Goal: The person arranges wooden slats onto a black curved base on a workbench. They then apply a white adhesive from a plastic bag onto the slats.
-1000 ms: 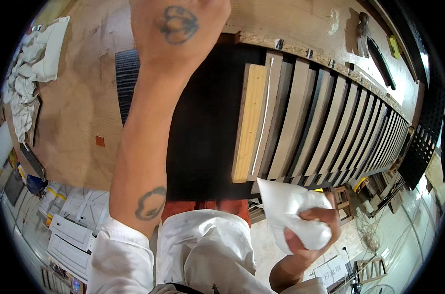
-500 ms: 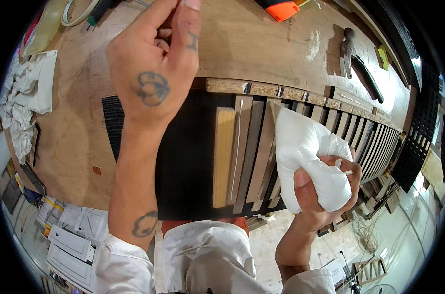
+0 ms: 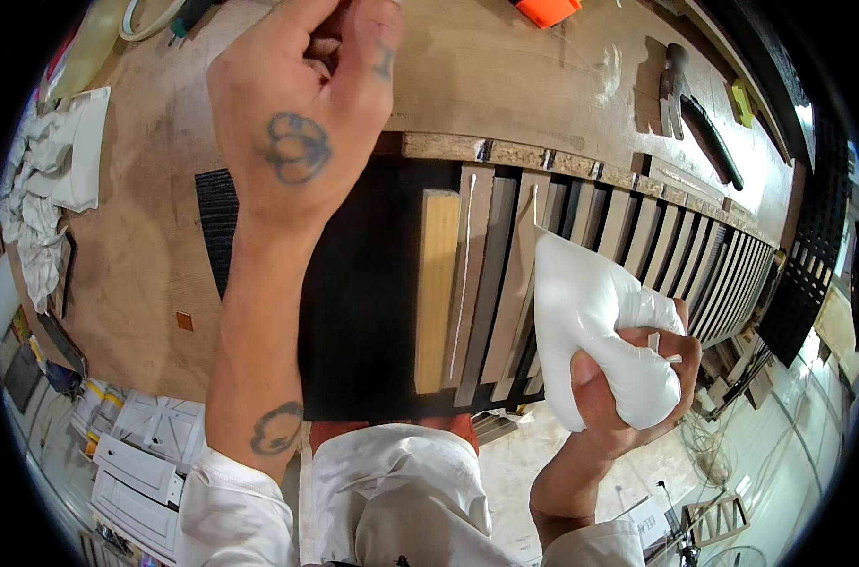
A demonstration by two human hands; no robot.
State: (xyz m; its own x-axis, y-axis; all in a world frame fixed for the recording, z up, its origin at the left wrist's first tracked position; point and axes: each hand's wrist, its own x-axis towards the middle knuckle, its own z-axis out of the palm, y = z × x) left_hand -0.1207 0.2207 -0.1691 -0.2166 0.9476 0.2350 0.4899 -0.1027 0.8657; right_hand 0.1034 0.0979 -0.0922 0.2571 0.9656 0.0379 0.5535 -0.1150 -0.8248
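In my right hand (image 3: 628,402) is a plump white piping bag (image 3: 585,302), squeezed between thumb and fingers. Its pointed tip rests at a grey-brown slat (image 3: 516,274), where a short white bead (image 3: 535,200) shows. A longer white bead (image 3: 463,274) runs down the slat to the left. Beside that lies a yellowish wooden strip (image 3: 436,293). These lie over a black panel (image 3: 363,312). My left hand (image 3: 297,132) hovers over the table, left of the slats, its fingers curled. The upper frame edge cuts off its fingertips, and whatever they may hold is hidden.
A chipboard bar (image 3: 515,154) crosses the slats' far ends, with many slats continuing right. Pincers with dark handles (image 3: 699,132) and an orange-tipped tool (image 3: 548,11) lie on the wooden table (image 3: 146,255). Crumpled white cloth (image 3: 37,194) lies left. White cabinet doors (image 3: 141,463) stand below.
My right hand and the bag have shifted slightly toward me, leaving a short white bead on the slat. The left hand stays raised, almost unchanged.
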